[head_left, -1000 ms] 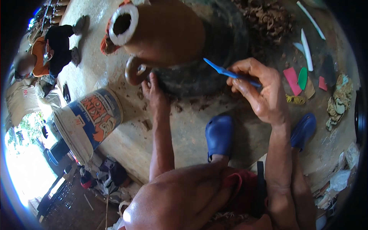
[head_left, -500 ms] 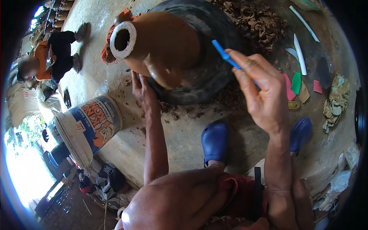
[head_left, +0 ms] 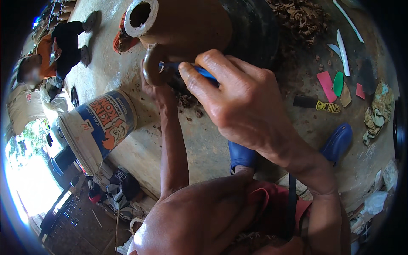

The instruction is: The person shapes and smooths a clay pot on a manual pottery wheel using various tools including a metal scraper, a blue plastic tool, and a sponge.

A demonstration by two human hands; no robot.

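A brown clay jug lies on its side on a dark round wheel, its pale-rimmed mouth facing left. From its near side a curved, shiny clay handle sticks out. My right hand is closed around a slim blue plastic tool, whose tip reaches into the gap inside the handle. What the tip touches is too small to tell. Just behind the handle, my left hand is raised against the jug's near side; its fingers are mostly hidden by the handle.
A paint bucket stands at left. Clay shavings heap beyond the wheel. At right lie white strips, coloured scraps, a black-and-yellow tool and a crumpled cloth. Another person is at far left.
My right hand has come left and down with the blue tool, from above the wheel to the handle. The jug now appears higher in view. The black-and-yellow tool is less covered.
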